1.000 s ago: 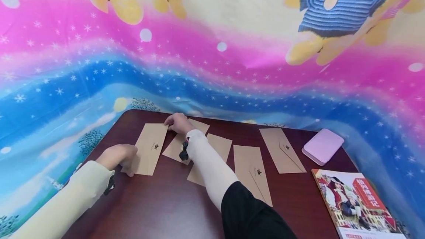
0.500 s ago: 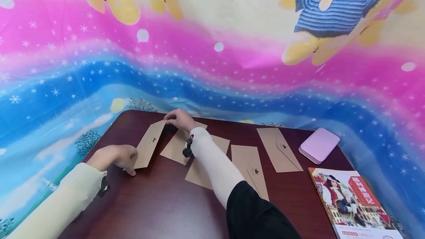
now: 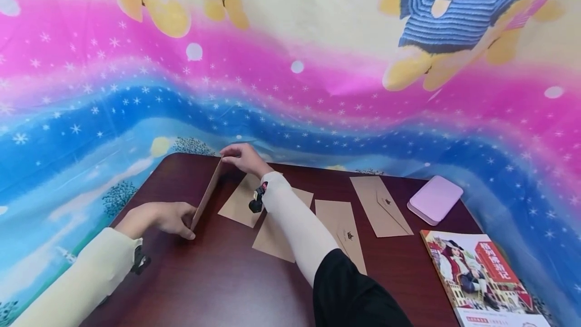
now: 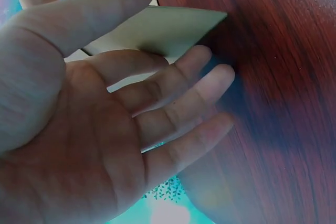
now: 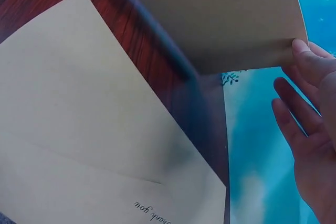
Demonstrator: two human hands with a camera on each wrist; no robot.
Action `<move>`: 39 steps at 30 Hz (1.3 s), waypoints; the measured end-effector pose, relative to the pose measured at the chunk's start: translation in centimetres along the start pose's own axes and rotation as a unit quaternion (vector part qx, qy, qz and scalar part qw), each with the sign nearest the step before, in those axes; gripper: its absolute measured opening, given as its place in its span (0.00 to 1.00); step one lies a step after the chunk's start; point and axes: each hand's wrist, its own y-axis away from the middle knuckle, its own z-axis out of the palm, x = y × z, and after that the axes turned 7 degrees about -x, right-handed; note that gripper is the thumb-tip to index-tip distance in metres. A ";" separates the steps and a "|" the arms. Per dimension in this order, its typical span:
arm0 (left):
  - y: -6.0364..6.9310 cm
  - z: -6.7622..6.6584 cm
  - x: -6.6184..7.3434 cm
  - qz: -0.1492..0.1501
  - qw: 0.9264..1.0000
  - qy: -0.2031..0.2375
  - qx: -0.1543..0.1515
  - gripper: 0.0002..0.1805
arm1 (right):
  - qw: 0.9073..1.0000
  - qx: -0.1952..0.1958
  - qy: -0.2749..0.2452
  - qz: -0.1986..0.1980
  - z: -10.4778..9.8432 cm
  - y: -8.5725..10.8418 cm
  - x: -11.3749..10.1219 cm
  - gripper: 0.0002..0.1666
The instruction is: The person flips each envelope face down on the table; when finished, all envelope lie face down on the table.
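A brown paper envelope (image 3: 207, 194) stands almost edge-on to the head view, tipped up on its long side at the left of the table. My left hand (image 3: 165, 217) pinches its near end between thumb and index finger; in the left wrist view the other fingers of that hand (image 4: 121, 114) are spread. At the far end, my right hand (image 3: 247, 158) pinches a corner, as the right wrist view shows with the thumb against the raised envelope (image 5: 226, 19). Another envelope (image 3: 239, 203) lies flat just right of it, partly under my right forearm.
More brown envelopes lie flat: one beneath the right forearm (image 3: 274, 240), one with a crown print (image 3: 336, 221), one farther right (image 3: 379, 206). A pink case (image 3: 437, 198) and an illustrated book (image 3: 481, 274) occupy the right side. Printed cloth (image 3: 290, 100) hangs behind the dark table (image 3: 218, 286).
The left envelope lay flat with its crown print showing. Both hands have lifted its edge and tilted it up until it stands nearly upright. The other envelopes stay put.
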 end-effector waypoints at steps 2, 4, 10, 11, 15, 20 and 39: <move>0.1 0.1 0.1 -0.004 1.000 0.002 0.004 0.24 | 1.000 0.000 0.000 -0.002 0.1 -0.1 0.0 0.15; 0.2 0.1 0.2 -0.008 1.000 0.007 0.008 0.27 | 1.000 -0.001 0.003 -0.001 0.2 -0.1 0.0 0.15; 0.5 0.0 0.6 0.004 0.999 -0.004 0.043 0.64 | 1.000 -0.001 0.016 -0.001 0.5 -0.3 0.4 0.16; 0.6 -0.1 0.7 0.008 0.999 -0.005 0.052 0.69 | 1.000 -0.001 0.016 -0.001 0.5 -0.4 0.4 0.16; 1.2 -0.6 1.2 0.041 0.996 -0.001 0.083 0.79 | 1.000 -0.002 0.019 0.004 0.4 -0.4 0.3 0.17; 1.9 -1.2 1.7 0.092 0.989 -0.005 0.112 0.70 | 1.000 -0.006 0.024 0.008 0.3 -0.3 0.2 0.17; 3.1 -1.8 2.6 0.075 0.985 -0.080 0.137 0.53 | 0.998 -0.022 0.026 0.048 1.1 -0.4 1.2 0.28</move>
